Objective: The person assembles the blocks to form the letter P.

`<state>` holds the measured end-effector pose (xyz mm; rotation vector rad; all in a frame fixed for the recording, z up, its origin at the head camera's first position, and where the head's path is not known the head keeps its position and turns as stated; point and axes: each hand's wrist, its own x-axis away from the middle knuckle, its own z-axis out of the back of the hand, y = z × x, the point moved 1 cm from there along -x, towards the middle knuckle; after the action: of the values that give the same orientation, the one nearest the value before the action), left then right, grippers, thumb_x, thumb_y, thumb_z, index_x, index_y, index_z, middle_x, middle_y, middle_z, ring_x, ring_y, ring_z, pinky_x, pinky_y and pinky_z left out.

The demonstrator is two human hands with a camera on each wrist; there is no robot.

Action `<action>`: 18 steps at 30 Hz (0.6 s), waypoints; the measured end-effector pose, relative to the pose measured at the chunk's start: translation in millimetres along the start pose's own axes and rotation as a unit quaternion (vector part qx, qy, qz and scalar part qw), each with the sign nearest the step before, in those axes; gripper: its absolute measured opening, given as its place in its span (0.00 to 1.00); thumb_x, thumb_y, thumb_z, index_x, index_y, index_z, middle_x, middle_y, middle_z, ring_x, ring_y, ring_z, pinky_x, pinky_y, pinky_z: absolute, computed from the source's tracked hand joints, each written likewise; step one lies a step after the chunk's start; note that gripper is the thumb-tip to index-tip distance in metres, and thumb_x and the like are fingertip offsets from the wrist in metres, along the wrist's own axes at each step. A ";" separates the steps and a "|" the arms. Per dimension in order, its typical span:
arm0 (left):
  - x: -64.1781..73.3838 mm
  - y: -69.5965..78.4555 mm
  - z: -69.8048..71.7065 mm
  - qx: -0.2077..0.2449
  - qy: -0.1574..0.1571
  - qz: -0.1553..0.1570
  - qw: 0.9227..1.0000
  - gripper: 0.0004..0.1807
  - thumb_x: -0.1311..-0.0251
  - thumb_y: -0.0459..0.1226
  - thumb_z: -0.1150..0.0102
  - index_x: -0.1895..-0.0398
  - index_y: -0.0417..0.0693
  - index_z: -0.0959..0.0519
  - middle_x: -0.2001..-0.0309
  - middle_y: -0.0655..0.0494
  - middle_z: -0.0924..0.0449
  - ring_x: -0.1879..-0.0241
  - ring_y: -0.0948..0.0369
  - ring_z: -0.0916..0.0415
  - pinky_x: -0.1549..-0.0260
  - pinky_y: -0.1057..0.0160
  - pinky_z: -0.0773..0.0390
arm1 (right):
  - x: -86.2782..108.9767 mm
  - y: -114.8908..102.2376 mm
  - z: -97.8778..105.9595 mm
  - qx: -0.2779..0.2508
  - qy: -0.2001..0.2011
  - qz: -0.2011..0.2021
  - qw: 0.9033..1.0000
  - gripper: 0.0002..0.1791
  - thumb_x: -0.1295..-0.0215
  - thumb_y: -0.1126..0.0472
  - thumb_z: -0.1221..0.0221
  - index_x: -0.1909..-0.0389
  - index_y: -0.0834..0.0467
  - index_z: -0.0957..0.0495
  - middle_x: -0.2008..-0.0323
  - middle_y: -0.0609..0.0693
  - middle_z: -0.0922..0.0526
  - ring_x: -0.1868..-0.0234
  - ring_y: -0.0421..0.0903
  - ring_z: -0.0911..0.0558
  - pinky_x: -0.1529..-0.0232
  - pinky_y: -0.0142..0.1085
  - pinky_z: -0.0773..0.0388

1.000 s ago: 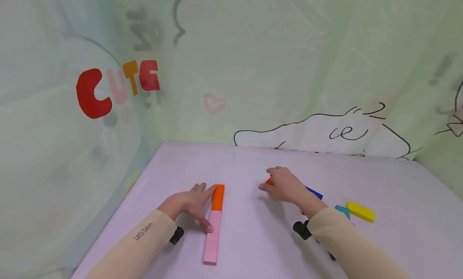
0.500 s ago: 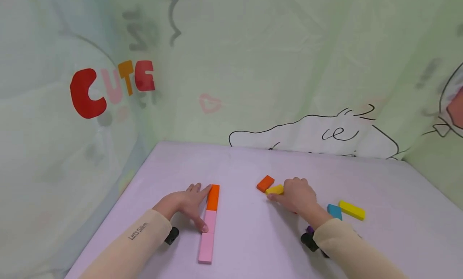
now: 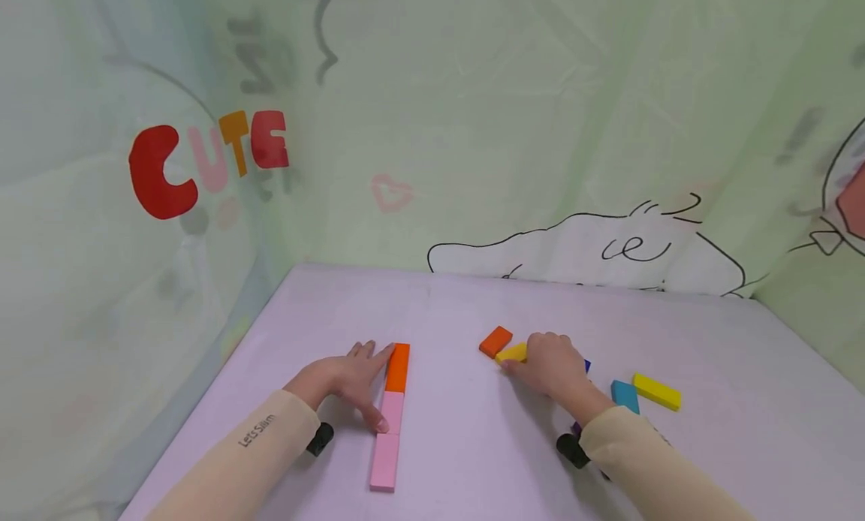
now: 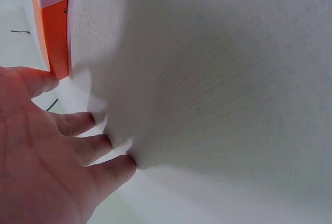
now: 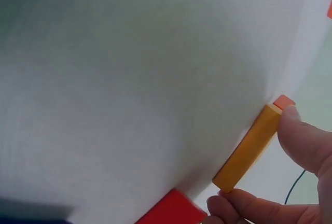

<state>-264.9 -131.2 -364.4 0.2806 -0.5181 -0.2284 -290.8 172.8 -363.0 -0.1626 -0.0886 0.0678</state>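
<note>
A straight row on the left of the table is made of an orange block (image 3: 398,368), a pink block (image 3: 393,410) and a nearer pink block (image 3: 384,462). My left hand (image 3: 346,382) lies beside it with spread fingers. Its index fingertip touches the orange block's far end, and the thumb rests by the joint of the pink ones. The other fingertips press on the cloth in the left wrist view. My right hand (image 3: 557,365) pinches a yellow block (image 5: 248,149) end to end between thumb and fingers. Just beyond lies a second orange block (image 3: 495,341).
A red block (image 5: 172,209) sits near my right fingers. Right of that hand are a blue block (image 3: 588,365), a teal block (image 3: 625,396) and another yellow block (image 3: 657,392); a purple one (image 3: 577,428) is mostly hidden. Cloth walls rise behind the table (image 3: 453,303).
My right hand has let go of the second orange block, moved right and nearer, and taken hold of the yellow block. The left hand stays at the row.
</note>
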 end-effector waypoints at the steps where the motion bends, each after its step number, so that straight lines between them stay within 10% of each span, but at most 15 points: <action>1: 0.3 0.1 0.3 0.000 0.000 0.000 1.000 0.64 0.54 0.52 0.20 0.17 0.51 0.51 0.18 0.40 0.55 0.18 0.40 0.58 0.26 0.32 0.44 | 0.1 0.3 0.3 -0.003 0.000 0.002 1.000 0.27 0.38 0.45 0.31 0.65 0.66 0.26 0.75 0.54 0.28 0.69 0.50 0.28 0.72 0.34 0.34; 18: -1.2 -0.6 -1.2 0.003 -0.002 0.004 1.000 0.65 0.54 0.52 0.20 0.17 0.52 0.51 0.17 0.40 0.55 0.18 0.40 0.59 0.26 0.31 0.44 | 10.7 -28.5 -2.7 -0.058 -0.051 0.062 0.995 0.23 0.47 0.53 0.23 0.59 0.65 0.16 0.71 0.51 0.19 0.68 0.45 0.24 0.65 0.35 0.21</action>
<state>-265.5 -131.2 -366.1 0.2843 -0.5235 -0.2195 -278.2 145.1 -360.1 -0.2798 -0.1852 0.1946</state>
